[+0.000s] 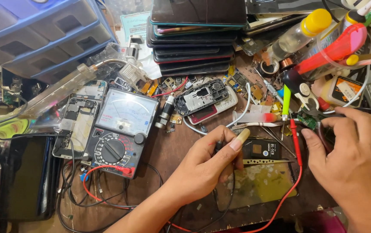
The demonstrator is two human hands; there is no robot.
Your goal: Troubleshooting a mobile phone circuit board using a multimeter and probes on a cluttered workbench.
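My left hand is closed around a thin black probe, its thumb stretched toward a black battery. My right hand pinches a small green circuit board between thumb and fingers; what lies under the fingers is hidden. A red probe lies just left of that thumb, and its red lead curves down around a stained yellowish plate. An analog multimeter with a black dial sits to the left, with red and black leads coming out of it.
An opened phone body lies in the middle. A stack of dark phones stands at the back, blue drawers at the far left. Bottles and a red-handled tool crowd the right. A bare phone board and dark screens fill the left.
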